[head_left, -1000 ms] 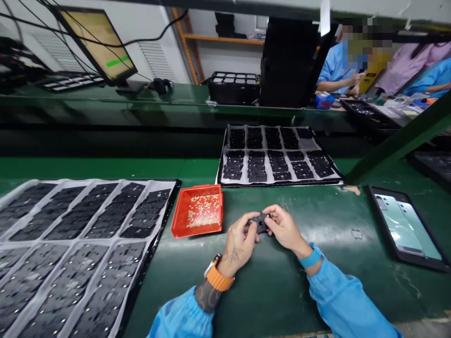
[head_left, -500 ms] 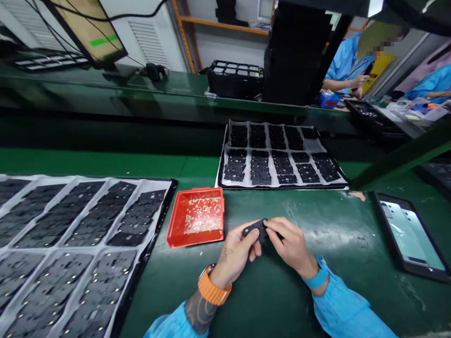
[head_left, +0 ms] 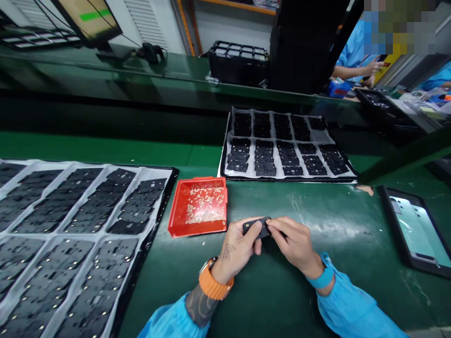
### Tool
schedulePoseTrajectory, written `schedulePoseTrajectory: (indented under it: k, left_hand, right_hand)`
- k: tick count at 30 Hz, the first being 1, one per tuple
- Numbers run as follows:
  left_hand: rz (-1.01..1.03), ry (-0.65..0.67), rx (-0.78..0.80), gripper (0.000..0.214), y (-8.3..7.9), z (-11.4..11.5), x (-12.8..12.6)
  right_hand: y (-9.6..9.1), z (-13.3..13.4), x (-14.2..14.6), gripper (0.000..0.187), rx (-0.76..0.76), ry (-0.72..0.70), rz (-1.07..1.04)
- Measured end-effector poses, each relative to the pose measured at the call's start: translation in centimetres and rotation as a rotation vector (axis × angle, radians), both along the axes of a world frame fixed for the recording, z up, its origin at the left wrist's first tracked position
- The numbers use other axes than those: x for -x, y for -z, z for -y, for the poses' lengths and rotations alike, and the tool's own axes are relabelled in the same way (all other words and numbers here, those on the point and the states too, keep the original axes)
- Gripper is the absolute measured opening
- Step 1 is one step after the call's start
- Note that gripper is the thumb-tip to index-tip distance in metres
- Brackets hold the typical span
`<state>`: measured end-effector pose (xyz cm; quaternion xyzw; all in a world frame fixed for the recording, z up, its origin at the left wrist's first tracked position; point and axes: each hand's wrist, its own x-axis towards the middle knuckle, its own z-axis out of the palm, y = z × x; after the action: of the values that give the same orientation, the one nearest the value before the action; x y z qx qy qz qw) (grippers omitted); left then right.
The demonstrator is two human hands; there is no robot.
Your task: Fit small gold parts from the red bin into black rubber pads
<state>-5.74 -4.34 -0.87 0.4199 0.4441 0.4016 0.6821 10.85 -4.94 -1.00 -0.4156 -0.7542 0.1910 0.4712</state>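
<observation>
Part in hand: a small black part [head_left: 256,227] is being held between both hands, just above the green bench [head_left: 282,291].
Left hand [head_left: 237,249]: thumb and fingers are pinching the part's left end.
Right hand [head_left: 294,244]: fingertips are closing on the right end, pressing at the top edge.
Look of the part: it is showing as thin, matt and dark, roughly oblong; finer detail is too small to tell.
Left of the grip: a red tray [head_left: 197,230] is lying just beside, holding loose pale bits [head_left: 206,206]; beyond it a large tray [head_left: 160,211] is carrying overlapping rows of similar parts.
Ahead of the grip: a second tray [head_left: 225,159] is sitting nearly full, bare liner showing at its far right.
How far along: only this one piece is out, by the look of it; the rest are lying in rows.
</observation>
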Motion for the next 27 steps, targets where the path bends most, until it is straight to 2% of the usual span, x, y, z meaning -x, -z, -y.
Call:
schedulePoseTrajectory:
  k: [15,18,21,24,27]
  left_hand:
    - [0.027,-0.007,-0.024,0.06,0.2,0.2,-0.1]
    - [0.001,0.006,-0.011,0.067,-0.3,0.1,-0.1]
    - [-0.022,-0.014,-0.01,0.068,-0.4,0.0,-0.1]
    - [-0.034,-0.048,-0.015,0.062,0.2,-0.2,-0.3]
    - [0.027,-0.072,-0.033,0.057,0.9,-0.6,-0.8]
  right_hand:
    - [0.0,-0.1,0.1,0.023,0.009,-0.004,-0.02]
    - [0.6,-0.3,-0.3,0.016,-0.018,-0.014,-0.053]
    - [1.0,-0.4,-0.6,0.007,-0.042,0.05,-0.085]
    - [-0.1,-0.9,0.1,0.005,-0.068,0.118,-0.137]
    - [-2.9,-2.2,1.5,0.006,-0.061,0.029,-0.071]
